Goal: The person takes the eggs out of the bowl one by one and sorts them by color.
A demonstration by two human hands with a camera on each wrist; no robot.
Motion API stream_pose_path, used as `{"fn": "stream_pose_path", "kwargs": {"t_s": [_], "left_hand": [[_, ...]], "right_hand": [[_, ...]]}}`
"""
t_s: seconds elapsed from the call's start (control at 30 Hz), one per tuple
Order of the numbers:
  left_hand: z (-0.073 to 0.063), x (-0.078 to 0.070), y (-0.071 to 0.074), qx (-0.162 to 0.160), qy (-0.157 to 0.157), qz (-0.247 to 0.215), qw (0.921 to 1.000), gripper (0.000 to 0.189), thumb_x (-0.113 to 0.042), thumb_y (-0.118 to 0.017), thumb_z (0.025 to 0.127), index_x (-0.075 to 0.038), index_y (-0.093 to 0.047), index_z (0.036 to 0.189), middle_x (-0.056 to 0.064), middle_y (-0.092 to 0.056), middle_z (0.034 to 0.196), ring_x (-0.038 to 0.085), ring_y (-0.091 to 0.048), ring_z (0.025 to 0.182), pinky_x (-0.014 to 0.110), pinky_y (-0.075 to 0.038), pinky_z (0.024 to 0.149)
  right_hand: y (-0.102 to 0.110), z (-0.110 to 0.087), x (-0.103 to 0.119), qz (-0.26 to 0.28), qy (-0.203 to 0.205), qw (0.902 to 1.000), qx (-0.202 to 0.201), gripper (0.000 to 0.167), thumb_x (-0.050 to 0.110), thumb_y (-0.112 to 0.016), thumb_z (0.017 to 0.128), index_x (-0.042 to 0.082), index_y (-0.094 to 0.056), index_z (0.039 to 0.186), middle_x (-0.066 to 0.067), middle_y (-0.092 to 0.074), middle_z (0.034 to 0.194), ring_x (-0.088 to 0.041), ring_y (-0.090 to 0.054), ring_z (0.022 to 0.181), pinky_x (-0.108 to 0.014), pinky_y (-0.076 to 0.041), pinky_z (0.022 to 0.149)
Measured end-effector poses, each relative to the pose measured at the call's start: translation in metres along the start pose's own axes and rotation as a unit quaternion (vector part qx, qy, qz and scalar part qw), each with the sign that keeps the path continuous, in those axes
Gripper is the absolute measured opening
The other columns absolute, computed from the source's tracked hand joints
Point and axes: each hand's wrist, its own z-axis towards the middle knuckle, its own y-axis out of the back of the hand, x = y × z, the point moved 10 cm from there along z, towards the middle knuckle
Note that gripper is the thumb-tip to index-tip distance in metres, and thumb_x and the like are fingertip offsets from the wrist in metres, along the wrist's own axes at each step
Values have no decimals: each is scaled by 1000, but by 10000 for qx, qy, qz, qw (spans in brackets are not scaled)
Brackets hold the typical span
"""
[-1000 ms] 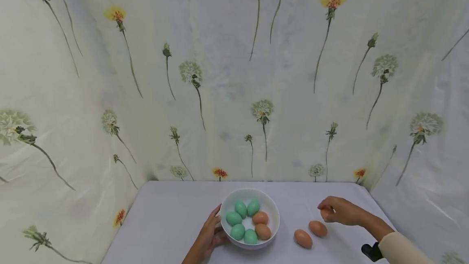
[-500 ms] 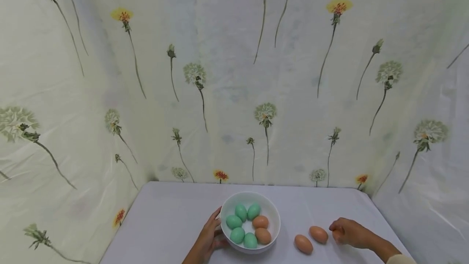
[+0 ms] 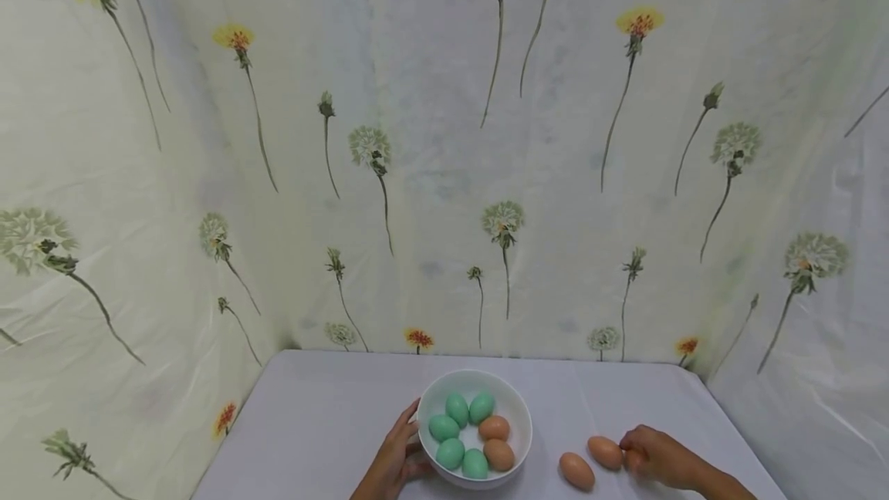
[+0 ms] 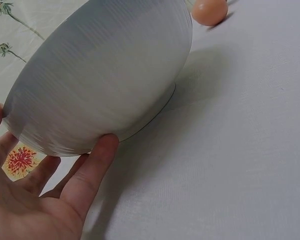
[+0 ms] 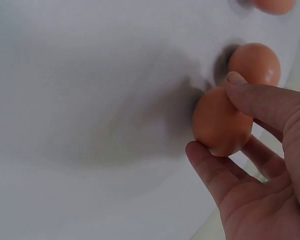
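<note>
My left hand [image 3: 394, 460] holds the left side of a white bowl [image 3: 521, 417]. In the left wrist view, its fingers [image 4: 92, 175] lie against the bowl's outer wall [image 4: 105, 80], near the rim and near the foot. Several green eggs [image 3: 444, 428] and two brown eggs [image 3: 495, 429] lie in the bowl. To the right, my right hand [image 3: 663, 457] pinches a brown egg [image 5: 221, 122] between thumb and fingers, low over the table. Just beside it lies a second brown egg [image 3: 605, 453]; a third brown egg [image 3: 576, 471] lies nearer the bowl.
A pale cloth covers the table [image 3: 326, 407]. Behind it and at both sides hangs a sheet [image 3: 430, 176] printed with dandelions.
My right hand has come down and toward the near side of the table with its brown egg, then slightly left, close to the second loose egg. The left hand stays at the bowl.
</note>
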Motion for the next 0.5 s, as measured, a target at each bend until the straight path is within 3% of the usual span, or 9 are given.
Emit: {"fn": "stream_pose_path", "kwargs": {"t_s": [0.1,0.2,0.33,0.4,0.5], "left_hand": [[-2,1,-1,32,-27,-32,10000,61,-36,-48,102,-22,-29,158,25,-18,161,43,-50,127,59,-56,87],[-2,2,-1,3,13,-49,10000,61,-36,-49,102,-24,-29,158,25,-22,160,40,-51,126,59,-56,87],[-1,2,0,-82,127,-83,9999,59,-34,-48,102,-26,-31,158,25,-24,159,38,-53,125,57,-56,87],[0,2,0,-132,169,-98,9997,57,-33,-47,102,-27,-32,157,25,-25,159,38,-53,124,56,-57,87],[-1,3,0,-164,162,-82,9997,57,-33,-46,102,-27,-32,157,25,-26,158,37,-54,123,56,-57,86]], "right_hand": [[1,0,7,-232,173,9996,11,25,12,-76,82,4,-68,104,3,-62,94,-1,-51,82,-25,-49,73],[7,2,12,-380,21,9993,65,31,11,-77,81,3,-66,109,-6,-65,105,-16,-60,93,-33,-53,81],[19,9,15,-160,-662,9976,83,40,11,-77,82,3,-63,119,-18,-62,120,-40,-59,113,-55,-50,94],[27,16,26,-138,-713,9974,-17,42,13,-78,83,3,-62,121,-18,-61,121,-42,-58,115,-59,-49,94],[37,27,51,-303,-436,9985,-147,45,21,-79,84,5,-63,123,-12,-62,119,-35,-61,109,-51,-53,88]]}}
